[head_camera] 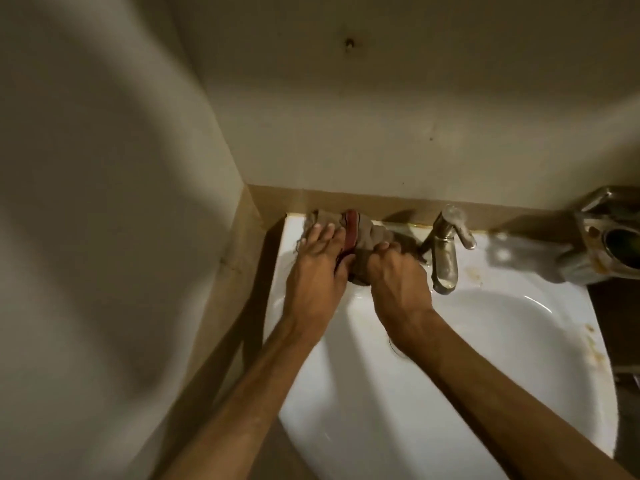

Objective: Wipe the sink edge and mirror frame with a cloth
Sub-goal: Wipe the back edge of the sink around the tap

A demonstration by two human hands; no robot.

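A white sink (485,341) fills the lower right. A grey-brown cloth (367,233) with a red stripe lies bunched on the sink's back left edge against the wall. My left hand (317,271) presses flat on the cloth's left part, fingers spread toward the corner. My right hand (394,278) grips the cloth's right part in a fist, just left of the tap. No mirror frame is in view.
A metal tap (446,251) stands at the back middle of the sink. A metal holder (606,244) sits at the back right. Walls meet in a corner at the left. Brown stains mark the sink's right rim (594,351).
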